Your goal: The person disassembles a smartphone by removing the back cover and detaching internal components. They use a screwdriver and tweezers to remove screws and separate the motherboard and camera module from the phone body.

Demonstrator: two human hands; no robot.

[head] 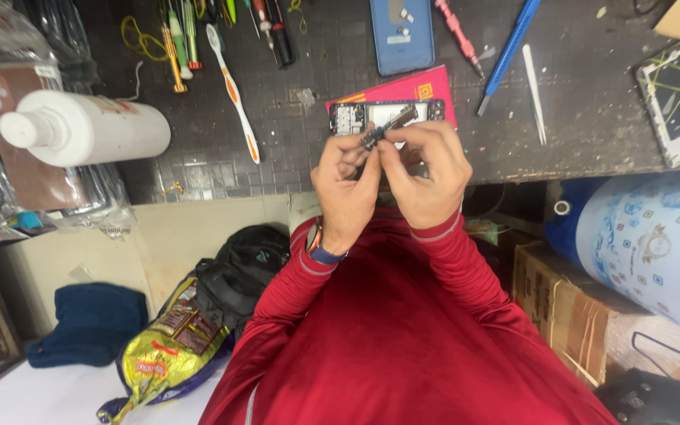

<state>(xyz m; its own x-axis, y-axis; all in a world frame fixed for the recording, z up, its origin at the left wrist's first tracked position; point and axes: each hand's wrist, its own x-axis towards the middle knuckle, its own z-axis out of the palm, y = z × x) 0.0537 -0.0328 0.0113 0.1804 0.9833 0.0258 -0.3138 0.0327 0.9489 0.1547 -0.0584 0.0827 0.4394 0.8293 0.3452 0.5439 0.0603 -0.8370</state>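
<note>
My left hand [345,183] and my right hand [426,169] meet at the near edge of a dark grid-patterned bench [293,149]. Both pinch a small dark phone part [377,137] between their fingertips. Just beyond them lies an opened phone [371,115] with its inner boards showing, resting on a red card [426,86]. Red sleeves cover both my arms, and a watch sits on my left wrist.
A white bottle [88,127] lies at left. A toothbrush [234,86], several screwdrivers [182,39], a blue phone back [401,33], a blue tool [508,51] and white tweezers [534,93] lie on the bench. A cracked phone [677,102] is at right. Below are bags, a box and a blue-patterned drum [655,244].
</note>
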